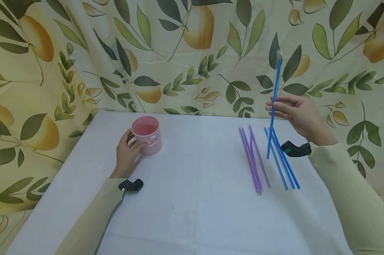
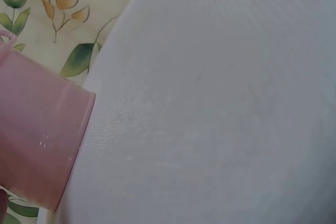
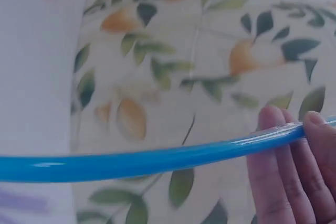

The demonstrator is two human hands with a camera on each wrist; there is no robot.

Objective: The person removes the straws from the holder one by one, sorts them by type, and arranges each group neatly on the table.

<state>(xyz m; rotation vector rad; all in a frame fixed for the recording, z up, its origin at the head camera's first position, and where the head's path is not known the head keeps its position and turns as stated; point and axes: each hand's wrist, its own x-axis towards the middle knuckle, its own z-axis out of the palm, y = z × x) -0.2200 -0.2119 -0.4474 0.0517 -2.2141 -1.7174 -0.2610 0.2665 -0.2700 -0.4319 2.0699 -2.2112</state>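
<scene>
A pink mug (image 1: 152,143) with a small handle stands upright on the left of the table. My left hand (image 1: 127,152) holds its side, the thumb near the handle and the fingers behind; the left wrist view shows the mug's pink wall (image 2: 39,129). My right hand (image 1: 297,113) pinches a long, glossy blue straw-like stick (image 1: 277,79) between thumb and fingers, nearly upright, with something clear at its top. In the right wrist view this blue stick (image 3: 131,165) runs across to the thumb and fingertips. Below it, several blue sticks (image 1: 279,163) lie on the table.
Several purple sticks (image 1: 250,159) lie just left of the blue ones. A white cloth covers the table (image 1: 192,198). Behind it hangs a curtain (image 1: 198,85) printed with leaves and fruit. Both wrists carry small black devices (image 1: 295,149).
</scene>
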